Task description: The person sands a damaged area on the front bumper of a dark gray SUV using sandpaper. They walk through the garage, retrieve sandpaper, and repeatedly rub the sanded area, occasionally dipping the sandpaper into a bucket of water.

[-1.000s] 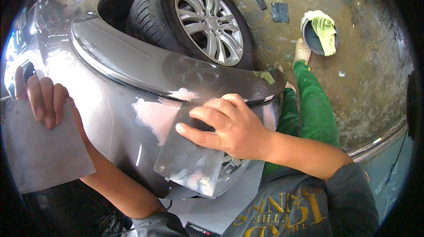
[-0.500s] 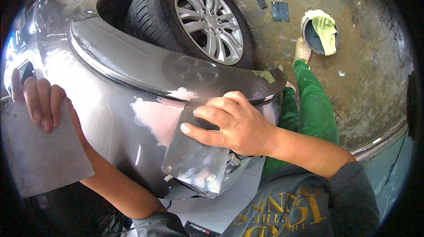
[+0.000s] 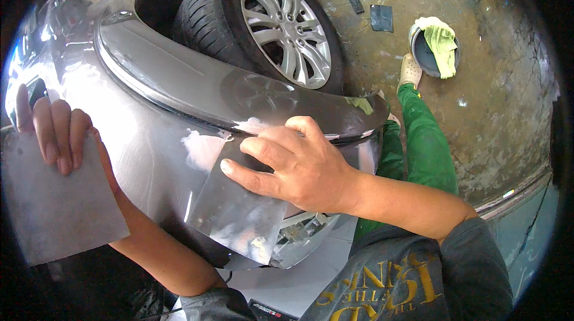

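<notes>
With the right hand (image 3: 302, 168), fingers bent, holding a dark sheet (image 3: 239, 213) over the grey car (image 3: 143, 135), partly across a pink patch (image 3: 198, 150). With the left hand (image 3: 60, 132), gripping a grey sheet (image 3: 66, 201) by its top edge, well apart. Below a wheel (image 3: 290, 34), with a bucket (image 3: 426, 62) and lime cloth (image 3: 441, 40) at upper right.

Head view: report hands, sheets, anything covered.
Left hand gripping matte gray sheet. Right hand on glossy gray sheet. That sheet partly covers pink patch on silver-gray car.
</notes>
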`<state>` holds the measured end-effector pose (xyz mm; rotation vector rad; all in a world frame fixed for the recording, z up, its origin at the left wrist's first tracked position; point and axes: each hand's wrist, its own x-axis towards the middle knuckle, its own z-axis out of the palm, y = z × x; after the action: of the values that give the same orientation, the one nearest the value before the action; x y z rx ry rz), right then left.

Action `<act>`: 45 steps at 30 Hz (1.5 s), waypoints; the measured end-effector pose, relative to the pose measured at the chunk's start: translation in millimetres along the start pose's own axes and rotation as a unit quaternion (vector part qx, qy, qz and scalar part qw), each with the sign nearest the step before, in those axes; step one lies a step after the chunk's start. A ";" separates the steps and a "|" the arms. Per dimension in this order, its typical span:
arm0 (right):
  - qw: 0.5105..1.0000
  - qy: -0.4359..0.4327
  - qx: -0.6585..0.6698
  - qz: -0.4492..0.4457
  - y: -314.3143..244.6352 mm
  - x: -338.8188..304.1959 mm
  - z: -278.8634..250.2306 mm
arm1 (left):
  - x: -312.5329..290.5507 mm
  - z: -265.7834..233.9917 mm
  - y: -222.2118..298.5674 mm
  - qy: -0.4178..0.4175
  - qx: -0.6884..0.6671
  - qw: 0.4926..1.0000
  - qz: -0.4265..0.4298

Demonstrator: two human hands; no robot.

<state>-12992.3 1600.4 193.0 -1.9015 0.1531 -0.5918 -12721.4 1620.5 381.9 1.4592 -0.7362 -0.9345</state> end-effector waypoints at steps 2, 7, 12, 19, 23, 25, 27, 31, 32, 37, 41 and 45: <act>1.000 0.001 0.004 0.000 -1.1 3.1 1.5 | 0.6 0.3 -0.7 -0.002 -0.005 1.000 0.001; 0.999 0.027 -0.006 -0.024 -0.4 18.0 4.5 | 1.7 3.5 -2.2 0.012 -0.006 1.000 0.011; 0.999 0.041 0.003 -0.019 -8.7 33.0 9.8 | 3.0 -1.0 0.2 -0.009 -0.022 1.000 0.005; 0.996 0.070 0.053 -0.010 -10.7 38.1 -11.0 | 1.5 10.6 -8.0 0.025 -0.028 0.999 0.036; 0.985 0.161 0.008 0.060 56.5 19.6 -65.8 | -4.5 0.7 -9.9 -0.005 -0.071 0.997 0.044; 0.955 0.187 -0.008 0.231 124.8 -18.2 -100.2 | -6.5 2.0 -6.4 -0.014 -0.079 0.996 0.048; 0.849 0.147 0.014 0.507 210.5 -87.1 -137.1 | 1.5 6.7 -8.0 -0.024 -0.074 0.996 0.051; 0.846 0.025 -0.145 0.513 220.8 -222.8 -166.8 | -1.1 0.0 -6.6 -0.005 -0.068 0.997 0.043; 0.817 -0.052 -0.159 0.552 215.8 -262.1 -173.7 | -1.0 -1.5 -6.0 -0.014 -0.068 0.997 0.044; 0.613 -0.385 -0.163 0.670 172.4 -387.9 -179.1 | -3.5 -2.1 1.0 -0.005 -0.066 0.997 0.036; 0.619 -0.317 -0.086 0.714 156.5 -395.6 -190.5 | -5.1 -10.4 3.7 -0.013 -0.057 0.998 0.034; 0.614 0.004 0.263 0.744 137.7 -313.6 -229.0 | -9.6 -13.4 -0.9 -0.014 -0.048 0.998 0.029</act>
<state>-13348.7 1470.4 32.4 -0.6609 1.2609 0.5067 -12714.4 1635.5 382.0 1.3368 -0.7404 -0.9340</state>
